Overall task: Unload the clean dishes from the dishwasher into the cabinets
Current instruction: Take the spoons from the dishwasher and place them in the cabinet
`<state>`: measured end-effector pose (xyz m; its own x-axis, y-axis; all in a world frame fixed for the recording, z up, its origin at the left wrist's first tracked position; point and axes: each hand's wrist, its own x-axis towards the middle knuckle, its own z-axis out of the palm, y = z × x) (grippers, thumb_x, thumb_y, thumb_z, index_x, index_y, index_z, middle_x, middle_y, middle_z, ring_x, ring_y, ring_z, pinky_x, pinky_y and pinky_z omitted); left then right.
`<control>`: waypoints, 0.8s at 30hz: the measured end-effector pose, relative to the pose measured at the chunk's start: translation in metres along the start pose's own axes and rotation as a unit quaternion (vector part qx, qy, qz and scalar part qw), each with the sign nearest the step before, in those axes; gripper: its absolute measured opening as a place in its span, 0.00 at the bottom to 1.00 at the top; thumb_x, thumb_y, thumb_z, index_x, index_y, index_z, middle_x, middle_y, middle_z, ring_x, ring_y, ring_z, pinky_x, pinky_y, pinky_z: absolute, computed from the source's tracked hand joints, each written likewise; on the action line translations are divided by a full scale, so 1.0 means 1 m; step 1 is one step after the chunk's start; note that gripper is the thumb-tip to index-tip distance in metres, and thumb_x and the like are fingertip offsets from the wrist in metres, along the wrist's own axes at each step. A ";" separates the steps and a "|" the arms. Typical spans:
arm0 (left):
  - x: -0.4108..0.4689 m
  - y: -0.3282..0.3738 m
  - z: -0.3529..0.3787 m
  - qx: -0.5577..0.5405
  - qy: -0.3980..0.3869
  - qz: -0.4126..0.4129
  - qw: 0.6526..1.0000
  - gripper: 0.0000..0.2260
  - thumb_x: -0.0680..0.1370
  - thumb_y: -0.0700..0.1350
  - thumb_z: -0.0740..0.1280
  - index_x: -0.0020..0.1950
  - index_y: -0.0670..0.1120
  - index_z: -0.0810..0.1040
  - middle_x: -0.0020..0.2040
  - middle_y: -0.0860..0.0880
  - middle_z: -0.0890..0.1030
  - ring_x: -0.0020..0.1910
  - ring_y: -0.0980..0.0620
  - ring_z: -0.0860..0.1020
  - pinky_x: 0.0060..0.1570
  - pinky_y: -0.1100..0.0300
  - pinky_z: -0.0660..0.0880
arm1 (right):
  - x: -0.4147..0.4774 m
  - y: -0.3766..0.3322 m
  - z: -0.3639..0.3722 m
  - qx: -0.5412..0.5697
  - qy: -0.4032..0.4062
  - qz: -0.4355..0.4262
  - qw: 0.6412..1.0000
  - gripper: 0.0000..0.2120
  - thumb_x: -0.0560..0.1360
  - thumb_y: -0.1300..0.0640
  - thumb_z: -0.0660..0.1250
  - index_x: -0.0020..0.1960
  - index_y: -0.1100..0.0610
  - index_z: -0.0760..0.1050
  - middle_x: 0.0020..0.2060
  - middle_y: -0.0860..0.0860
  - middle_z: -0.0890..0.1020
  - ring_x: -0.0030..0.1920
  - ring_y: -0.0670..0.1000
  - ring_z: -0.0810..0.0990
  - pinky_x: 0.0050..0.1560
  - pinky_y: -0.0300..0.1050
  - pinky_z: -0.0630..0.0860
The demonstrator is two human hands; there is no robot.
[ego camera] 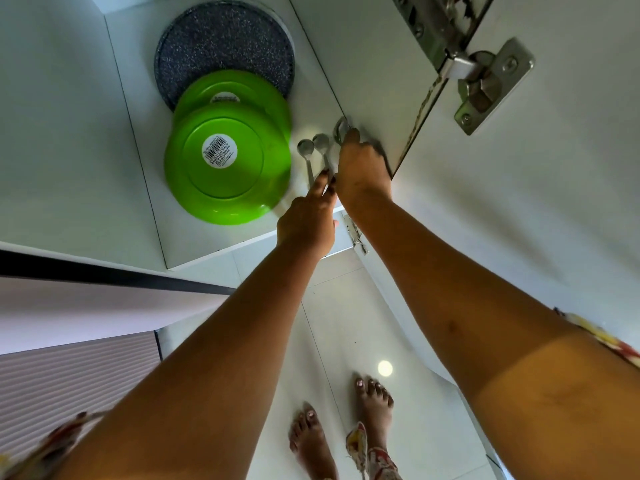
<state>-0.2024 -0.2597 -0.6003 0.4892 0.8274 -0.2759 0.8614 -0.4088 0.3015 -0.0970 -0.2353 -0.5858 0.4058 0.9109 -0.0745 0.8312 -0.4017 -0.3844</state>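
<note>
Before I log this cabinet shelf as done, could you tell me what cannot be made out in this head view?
- Third spoon: mostly hidden by the right hand.
- Handles of the two spoons: lower ends covered by the left hand fingers.
- Barcode label on the green plate: text too small.
- Speckled plate: lower part covered by green plates.

Green plates [227, 169]; speckled grey plate [225, 46]; seemingly silver spoons [305, 148].

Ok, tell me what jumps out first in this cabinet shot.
Two bright green plates lie face down and overlapping on the cabinet shelf, partly over a dark speckled plate behind. Just right of them, both hands reach in among three metal spoons.
</note>
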 end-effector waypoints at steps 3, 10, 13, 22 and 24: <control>0.000 -0.001 0.001 0.009 0.001 -0.001 1.000 0.27 0.78 0.45 0.64 0.75 0.51 0.58 0.78 0.56 0.49 0.62 0.42 0.73 0.53 0.48 0.74 | -0.003 0.001 0.006 0.044 0.007 0.027 0.999 0.20 0.76 0.64 0.64 0.67 0.59 0.66 0.51 0.59 0.81 0.51 0.58 0.81 0.49 0.50 0.80; 0.000 0.002 0.001 0.011 0.000 -0.007 1.000 0.26 0.78 0.44 0.64 0.74 0.50 0.59 0.77 0.58 0.49 0.61 0.43 0.73 0.53 0.48 0.75 | 0.005 0.001 0.006 0.044 -0.010 -0.007 0.999 0.15 0.75 0.66 0.65 0.60 0.57 0.72 0.51 0.57 0.79 0.50 0.57 0.81 0.50 0.51 0.80; 0.000 0.002 0.002 0.009 0.001 -0.011 1.000 0.26 0.78 0.44 0.64 0.74 0.49 0.60 0.77 0.57 0.49 0.62 0.44 0.73 0.53 0.49 0.75 | 0.005 0.002 0.009 0.041 -0.012 -0.009 0.999 0.15 0.75 0.65 0.65 0.61 0.58 0.70 0.56 0.57 0.75 0.51 0.58 0.79 0.52 0.52 0.80; -0.004 0.000 0.008 -0.002 0.045 -0.016 0.999 0.33 0.77 0.43 0.65 0.77 0.51 0.51 0.78 0.55 0.45 0.61 0.43 0.73 0.50 0.50 0.73 | 0.010 0.000 0.009 0.013 -0.044 -0.005 0.999 0.17 0.74 0.67 0.65 0.63 0.60 0.71 0.63 0.58 0.69 0.54 0.59 0.80 0.57 0.50 0.78; -0.008 -0.001 0.010 -0.008 0.053 -0.029 0.998 0.33 0.77 0.43 0.64 0.77 0.49 0.49 0.78 0.53 0.44 0.61 0.43 0.73 0.52 0.50 0.73 | 0.011 -0.002 0.007 0.005 -0.049 -0.005 0.999 0.17 0.74 0.66 0.66 0.62 0.60 0.72 0.65 0.58 0.68 0.55 0.59 0.80 0.55 0.51 0.77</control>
<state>-0.2060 -0.2695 -0.6081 0.4205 0.8859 -0.1958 0.8854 -0.3535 0.3017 -0.0972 -0.2237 -0.5922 0.3590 0.9196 -0.1596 0.8307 -0.3927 -0.3946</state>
